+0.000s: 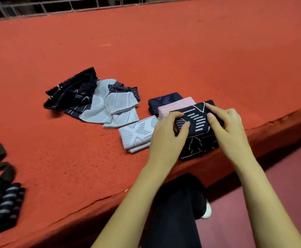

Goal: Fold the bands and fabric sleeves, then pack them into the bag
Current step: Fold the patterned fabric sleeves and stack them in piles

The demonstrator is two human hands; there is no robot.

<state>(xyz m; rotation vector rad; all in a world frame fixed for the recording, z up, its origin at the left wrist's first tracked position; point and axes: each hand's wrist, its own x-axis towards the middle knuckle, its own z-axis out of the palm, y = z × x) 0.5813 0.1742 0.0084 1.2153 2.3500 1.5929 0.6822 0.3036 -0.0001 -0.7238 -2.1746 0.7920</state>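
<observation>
A black sleeve with white line pattern lies near the front edge of the red surface, folded over on itself. My left hand grips its left side, thumb on top and fingers curled at the edge. My right hand grips the right side the same way. Behind it lie a folded pink sleeve and a folded dark blue sleeve. A folded light grey sleeve sits to the left. A loose heap of black and grey sleeves lies farther left. The dark bag is at the left edge.
The red carpeted platform stretches far back to a metal railing. Its front edge runs diagonally just below my hands. My dark-trousered knee and a white shoe are over the maroon floor below.
</observation>
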